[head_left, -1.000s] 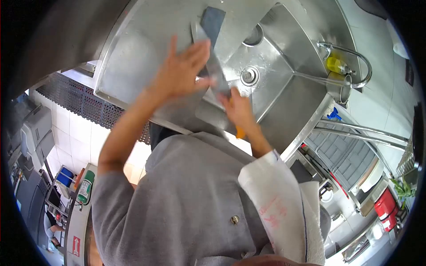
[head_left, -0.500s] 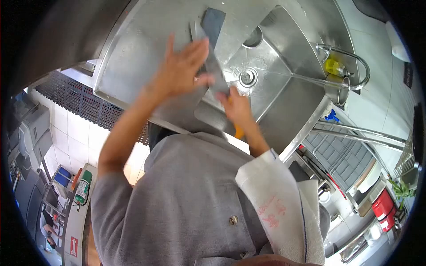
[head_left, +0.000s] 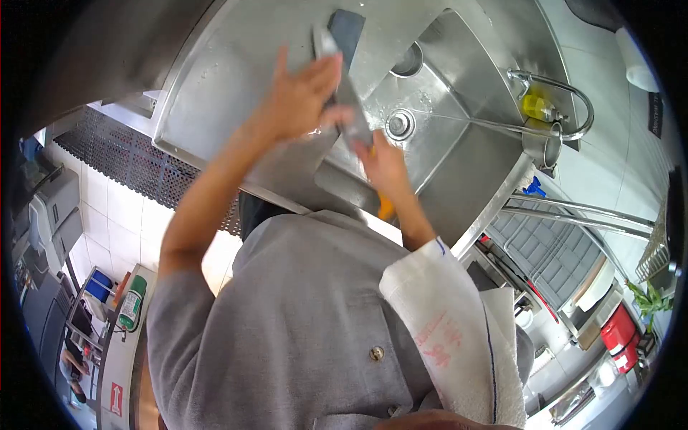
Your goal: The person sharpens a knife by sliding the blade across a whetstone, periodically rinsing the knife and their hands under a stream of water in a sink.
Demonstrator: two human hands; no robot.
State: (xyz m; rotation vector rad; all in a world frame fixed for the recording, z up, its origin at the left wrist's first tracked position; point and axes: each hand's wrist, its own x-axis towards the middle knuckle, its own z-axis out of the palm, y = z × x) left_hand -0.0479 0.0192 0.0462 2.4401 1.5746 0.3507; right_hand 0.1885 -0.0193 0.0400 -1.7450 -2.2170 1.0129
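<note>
My right hand [head_left: 383, 168] is closed around the orange handle of a large knife [head_left: 351, 104]. The handle's butt end shows below my fist, and the broad blade points up and left across the steel counter. Over the blade lies my left hand [head_left: 301, 97], slightly blurred, its fingers stretched and spread with the fingertips at the blade's flat. A dark grey rectangular sharpening stone [head_left: 347, 30] rests under the front part of the blade; its far end sticks out, while the rest is hidden by knife and hand.
Right of the knife is a steel sink [head_left: 437, 154] with a drain [head_left: 400, 125] and a metal cup [head_left: 408, 61] at its upper edge. A curved faucet [head_left: 589, 107], a yellow bottle [head_left: 539, 107] and a metal pot [head_left: 542, 147] stand farther right. A white towel [head_left: 444, 322] covers my right sleeve.
Both hands and the knife have slid slightly up, away from my body. The stone stays nearly where it was, and the grip on the handle is unchanged.
</note>
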